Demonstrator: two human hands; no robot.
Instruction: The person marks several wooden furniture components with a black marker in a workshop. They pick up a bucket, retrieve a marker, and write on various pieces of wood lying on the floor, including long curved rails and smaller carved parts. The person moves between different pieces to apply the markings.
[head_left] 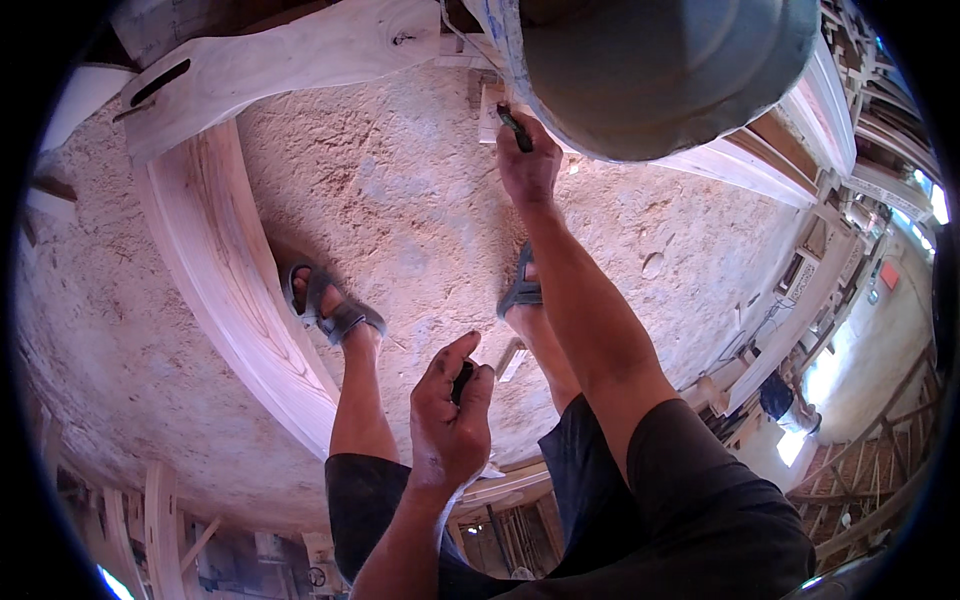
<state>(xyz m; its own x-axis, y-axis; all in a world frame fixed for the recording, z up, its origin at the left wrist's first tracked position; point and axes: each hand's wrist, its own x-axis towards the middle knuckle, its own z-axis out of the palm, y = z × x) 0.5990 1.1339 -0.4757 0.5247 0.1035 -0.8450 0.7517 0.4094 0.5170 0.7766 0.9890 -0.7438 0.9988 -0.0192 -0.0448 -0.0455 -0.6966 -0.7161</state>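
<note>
My right hand (528, 165) reaches forward, its fingers closed round a short, dark, slim thing (515, 128) whose kind I cannot make out. Just beyond it, below the rim of a large round grey vessel (640, 90), lies a pale wood piece (490, 115). Nearer to me, my left hand (450, 420) is raised over the floor with thumb and fingers curled. A small black thing (463, 380) shows between them, too hidden to name.
A long pale plank (235, 290) runs along the left, meeting a curved board with a slot (290, 60). A wood offcut (512, 360) lies by my right foot. Timber (800, 270) and a person (785, 400) are at the far right. Dust covers the floor (420, 200).
</note>
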